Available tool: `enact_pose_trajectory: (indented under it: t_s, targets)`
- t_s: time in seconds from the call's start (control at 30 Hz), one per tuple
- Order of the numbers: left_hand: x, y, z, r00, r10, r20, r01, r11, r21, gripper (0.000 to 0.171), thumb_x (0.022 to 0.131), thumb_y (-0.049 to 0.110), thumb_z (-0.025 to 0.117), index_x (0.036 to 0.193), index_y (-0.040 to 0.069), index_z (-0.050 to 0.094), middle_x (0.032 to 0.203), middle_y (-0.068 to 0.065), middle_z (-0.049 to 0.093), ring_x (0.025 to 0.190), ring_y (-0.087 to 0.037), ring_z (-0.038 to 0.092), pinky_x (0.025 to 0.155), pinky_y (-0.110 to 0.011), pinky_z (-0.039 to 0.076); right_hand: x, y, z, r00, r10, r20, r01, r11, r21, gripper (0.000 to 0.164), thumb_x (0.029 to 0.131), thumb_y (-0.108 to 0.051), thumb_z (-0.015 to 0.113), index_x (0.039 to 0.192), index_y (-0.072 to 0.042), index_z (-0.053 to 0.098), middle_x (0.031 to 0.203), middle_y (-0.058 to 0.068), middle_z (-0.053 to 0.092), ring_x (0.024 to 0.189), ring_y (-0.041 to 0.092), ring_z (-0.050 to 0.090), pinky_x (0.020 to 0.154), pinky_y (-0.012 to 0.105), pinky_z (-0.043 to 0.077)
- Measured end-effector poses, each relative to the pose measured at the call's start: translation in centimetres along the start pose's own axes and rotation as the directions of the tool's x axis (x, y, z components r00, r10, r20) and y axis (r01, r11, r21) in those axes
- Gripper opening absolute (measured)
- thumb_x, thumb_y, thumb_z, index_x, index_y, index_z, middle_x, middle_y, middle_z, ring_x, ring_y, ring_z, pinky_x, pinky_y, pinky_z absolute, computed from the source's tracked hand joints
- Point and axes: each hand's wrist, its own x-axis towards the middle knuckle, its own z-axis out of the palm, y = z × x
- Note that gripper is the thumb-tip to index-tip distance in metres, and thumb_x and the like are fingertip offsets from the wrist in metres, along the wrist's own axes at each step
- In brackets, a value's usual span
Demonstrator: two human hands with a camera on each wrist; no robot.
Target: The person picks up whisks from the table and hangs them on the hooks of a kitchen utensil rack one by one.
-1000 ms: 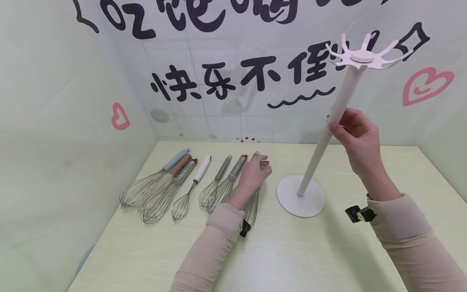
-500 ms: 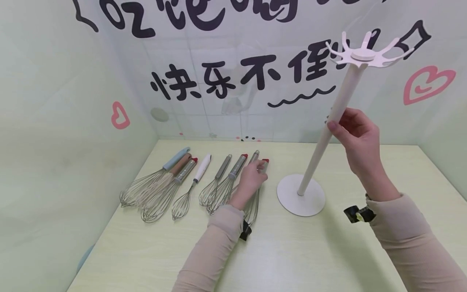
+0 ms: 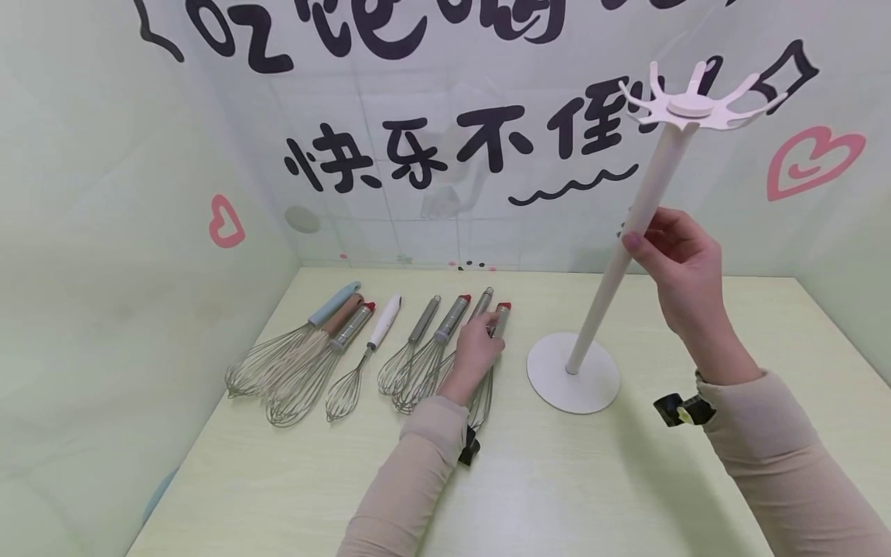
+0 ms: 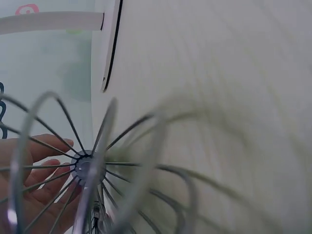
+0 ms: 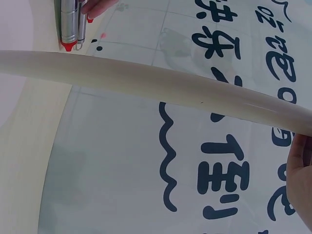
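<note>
My left hand point(image 3: 477, 352) is over the two rightmost whisks, its fingers and thumb right at the handle of the red-ended metal whisk point(image 3: 501, 319). In the left wrist view, that hand's fingers point(image 4: 44, 151) show loosely bent behind a whisk's wires and hub point(image 4: 87, 168). Beside it lies a slim metal whisk point(image 3: 483, 301), partly hidden by the hand. My right hand point(image 3: 685, 282) pinches the white pole of an upright stand point(image 3: 602, 309) between thumb and fingers. The stand has a round base point(image 3: 595, 391) and a ring of hooks point(image 3: 689, 108) on top, all bare.
Several more whisks lie on the pale wooden table point(image 3: 292, 487) to the left: blue-handled point(image 3: 336, 302), brown-handled point(image 3: 343, 313), white-handled point(image 3: 385, 321) and metal ones such as a red-ended whisk point(image 3: 454, 317). A printed backdrop point(image 3: 418, 240) rises behind the table.
My left hand has shifted slightly left and nearer to me, uncovering more of the red-ended handle. My right hand keeps its hold on the stand's pole, which stays in place.
</note>
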Motion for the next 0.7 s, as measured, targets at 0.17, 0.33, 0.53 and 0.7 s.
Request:
enact_pose_trajectory:
  t_s: [0.17, 0.33, 0.53, 0.7]
  targets:
    - [0.16, -0.42, 0.39, 0.999, 0.02, -0.026, -0.02, 1.0, 0.005, 0.05, 0.079, -0.007, 0.062, 0.128, 0.003, 0.058, 0.125, -0.015, 0.064, 0.107, -0.027, 0.063, 0.08, -0.03, 0.057, 0.03, 0.06, -0.01, 1.0, 0.004, -0.005, -0.004, 1.0, -0.007, 0.032, 0.085, 0.014, 0.056, 0.099, -0.011, 0.071, 0.089, -0.004, 0.071, 0.082, 0.008, 0.067, 0.08, 0.017, 0.056]
    - [0.28, -0.58, 0.63, 0.999, 0.011, -0.034, -0.01, 0.999, 0.053, 0.051, 0.078, -0.006, 0.063, 0.127, 0.002, 0.058, 0.124, -0.018, 0.063, 0.105, -0.028, 0.064, 0.079, -0.032, 0.058, 0.04, 0.02, -0.05, 1.0, 0.005, -0.001, -0.005, 1.0, -0.01, 0.032, 0.086, 0.014, 0.056, 0.1, -0.01, 0.071, 0.089, -0.004, 0.071, 0.083, 0.009, 0.066, 0.08, 0.017, 0.056]
    - [0.23, -0.7, 0.7, 0.999, 0.008, -0.043, -0.006, 0.998, 0.067, 0.05, 0.077, -0.004, 0.067, 0.126, 0.001, 0.059, 0.116, -0.019, 0.066, 0.097, -0.028, 0.066, 0.073, -0.03, 0.058, 0.0, 0.0, -0.09, 1.0, 0.008, 0.006, -0.008, 1.0, -0.011, 0.031, 0.086, 0.014, 0.056, 0.1, -0.01, 0.07, 0.089, -0.004, 0.071, 0.082, 0.008, 0.067, 0.08, 0.017, 0.056]
    - [0.23, -0.84, 0.82, 0.999, 0.001, -0.033, 0.002, 0.997, 0.079, 0.051, 0.076, -0.003, 0.067, 0.126, 0.001, 0.058, 0.116, -0.019, 0.066, 0.099, -0.028, 0.066, 0.076, -0.031, 0.058, -0.02, 0.02, -0.13, 1.0, 0.008, 0.008, -0.008, 1.0, -0.029, 0.032, 0.086, 0.013, 0.056, 0.1, -0.011, 0.07, 0.089, -0.005, 0.071, 0.083, 0.008, 0.067, 0.08, 0.017, 0.056]
